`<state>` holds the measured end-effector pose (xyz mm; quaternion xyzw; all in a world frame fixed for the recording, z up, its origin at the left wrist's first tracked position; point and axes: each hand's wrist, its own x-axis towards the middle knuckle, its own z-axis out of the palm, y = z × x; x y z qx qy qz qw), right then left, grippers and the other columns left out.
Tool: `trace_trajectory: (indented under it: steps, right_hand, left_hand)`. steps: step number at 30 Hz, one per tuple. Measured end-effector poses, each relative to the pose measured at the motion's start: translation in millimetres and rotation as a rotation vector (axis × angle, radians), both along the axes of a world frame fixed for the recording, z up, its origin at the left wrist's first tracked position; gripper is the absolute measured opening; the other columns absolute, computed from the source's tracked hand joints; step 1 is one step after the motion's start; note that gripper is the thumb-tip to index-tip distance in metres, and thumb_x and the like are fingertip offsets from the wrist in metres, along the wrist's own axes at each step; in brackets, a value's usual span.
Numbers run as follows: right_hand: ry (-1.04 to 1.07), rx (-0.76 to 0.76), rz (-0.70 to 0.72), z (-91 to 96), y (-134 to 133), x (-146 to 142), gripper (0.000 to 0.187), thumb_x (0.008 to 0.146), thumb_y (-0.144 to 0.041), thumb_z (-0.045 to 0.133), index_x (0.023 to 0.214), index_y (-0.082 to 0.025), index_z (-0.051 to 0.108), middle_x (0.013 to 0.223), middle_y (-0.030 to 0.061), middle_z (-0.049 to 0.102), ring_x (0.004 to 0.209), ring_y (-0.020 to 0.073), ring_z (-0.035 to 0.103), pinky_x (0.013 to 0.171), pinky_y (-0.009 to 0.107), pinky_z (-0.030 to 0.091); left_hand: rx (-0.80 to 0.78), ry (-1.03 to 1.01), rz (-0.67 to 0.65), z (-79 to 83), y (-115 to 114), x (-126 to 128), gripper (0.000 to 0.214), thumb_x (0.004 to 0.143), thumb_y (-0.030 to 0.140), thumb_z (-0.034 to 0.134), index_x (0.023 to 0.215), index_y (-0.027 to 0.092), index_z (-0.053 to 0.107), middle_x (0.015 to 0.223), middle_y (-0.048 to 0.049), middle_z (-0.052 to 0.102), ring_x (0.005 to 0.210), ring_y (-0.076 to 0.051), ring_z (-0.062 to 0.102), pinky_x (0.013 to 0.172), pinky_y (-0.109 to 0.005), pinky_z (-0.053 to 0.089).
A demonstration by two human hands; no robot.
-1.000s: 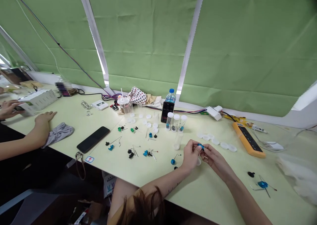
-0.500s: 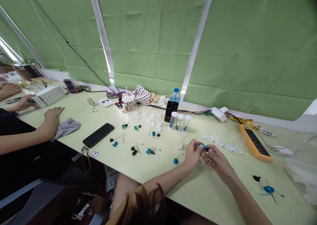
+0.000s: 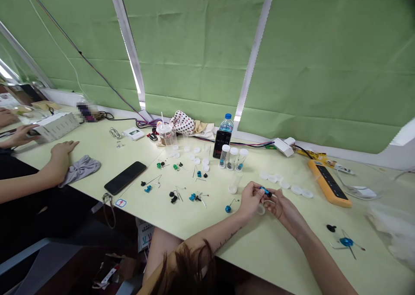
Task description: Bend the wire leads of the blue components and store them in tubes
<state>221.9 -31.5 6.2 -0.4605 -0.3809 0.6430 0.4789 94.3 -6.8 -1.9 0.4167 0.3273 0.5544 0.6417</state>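
Two hands, left hand [image 3: 250, 198] and right hand [image 3: 283, 207], pinch a small blue-and-black part [image 3: 266, 191] just above the table [image 3: 259, 251], apparently mating its pieces, so a firm, squarely aligned grip seems best.

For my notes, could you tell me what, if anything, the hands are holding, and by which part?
A small blue-and-black part, pinched at its ends between the fingertips of the left hand and the right hand.
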Motion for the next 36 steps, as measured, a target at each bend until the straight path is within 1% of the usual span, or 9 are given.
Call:
trace_trajectory:
  steps: [4,8,12,15,17,23,28,31,36]
  right_hand:
    - [-0.061,0.036,-0.003,-3.4,0.6,-0.9,0.039,0.075,-0.059,0.06,0.076,-0.02,0.06,0.065,0.0027,0.058,0.052,0.0129,0.049,0.044,0.026,0.038]
    - [-0.149,0.204,-0.133,-0.1,-0.6,-3.9,0.034,0.066,-0.046,0.075,0.086,-0.023,0.059,0.072,0.0002,0.06,0.062,0.0138,0.052,0.057,0.026,0.044]
    - [-0.105,0.145,-0.13,0.9,0.8,-3.2,0.044,0.069,-0.055,0.068,0.097,-0.023,0.06,0.079,0.0033,0.064,0.068,0.0165,0.058,0.064,0.03,0.048]
    - [-0.058,0.068,-0.066,1.7,1.2,-0.8,0.048,0.075,-0.064,0.056,0.086,-0.018,0.063,0.073,0.0059,0.063,0.058,0.0145,0.055,0.053,0.028,0.045]
    - [-0.098,0.095,-0.058,2.7,0.8,-0.3,0.042,0.073,-0.059,0.062,0.08,-0.018,0.062,0.071,0.0046,0.062,0.056,0.0128,0.053,0.051,0.026,0.042]
    - [-0.299,0.323,-0.158,-1.1,3.3,-3.2,0.035,0.066,-0.043,0.076,0.087,-0.023,0.057,0.079,0.001,0.063,0.071,0.0159,0.059,0.069,0.031,0.047]
    - [-0.3,0.337,-0.166,-4.3,5.6,-1.7,0.041,0.064,-0.043,0.077,0.093,-0.025,0.055,0.087,0.0013,0.063,0.074,0.0175,0.062,0.074,0.034,0.049]
    - [-0.206,0.237,-0.134,-3.0,3.8,0.7,0.04,0.071,-0.051,0.068,0.099,-0.026,0.054,0.087,0.0013,0.062,0.066,0.0152,0.061,0.065,0.032,0.05]
    - [-0.22,0.173,-0.028,-1.1,0.8,-0.8,0.039,0.077,-0.058,0.057,0.078,-0.019,0.057,0.065,0.0013,0.058,0.053,0.0124,0.051,0.049,0.025,0.039]
  left_hand:
    - [0.011,0.027,-0.029,-1.7,-0.7,1.8,0.03,0.071,0.04,0.066,0.08,0.014,0.054,0.055,0.0024,0.051,0.047,-0.008,0.044,0.049,-0.022,0.036]
    - [-0.012,-0.001,-0.026,-3.4,0.9,1.3,0.03,0.07,0.039,0.067,0.081,0.015,0.053,0.057,0.0029,0.051,0.047,-0.007,0.045,0.049,-0.021,0.035]
    - [-0.01,-0.032,-0.028,-1.7,1.9,-0.7,0.03,0.071,0.04,0.066,0.082,0.015,0.052,0.061,0.0024,0.053,0.048,-0.007,0.045,0.048,-0.02,0.034]
    - [0.012,-0.025,-0.049,1.1,0.9,-1.5,0.029,0.072,0.039,0.065,0.081,0.015,0.052,0.06,0.002,0.053,0.048,-0.007,0.046,0.049,-0.021,0.036]
    - [0.005,-0.009,-0.041,2.4,0.3,-1.6,0.028,0.072,0.039,0.065,0.081,0.015,0.052,0.058,0.0027,0.052,0.049,-0.008,0.046,0.05,-0.021,0.036]
    - [-0.082,-0.092,-0.019,0.9,0.5,-1.3,0.032,0.069,0.041,0.067,0.078,0.015,0.051,0.058,0.0033,0.051,0.049,-0.007,0.044,0.051,-0.021,0.036]
    - [-0.085,-0.115,-0.008,0.1,1.0,-1.5,0.032,0.07,0.041,0.067,0.079,0.015,0.051,0.059,0.0031,0.051,0.05,-0.007,0.045,0.051,-0.021,0.035]
    - [-0.048,-0.09,-0.032,0.2,1.1,-1.9,0.03,0.072,0.04,0.065,0.081,0.015,0.051,0.059,0.0032,0.051,0.049,-0.006,0.044,0.05,-0.021,0.033]
    - [-0.002,-0.022,-0.055,-0.9,-0.9,0.0,0.026,0.073,0.036,0.064,0.081,0.015,0.051,0.057,0.0037,0.05,0.049,-0.007,0.045,0.05,-0.021,0.034]
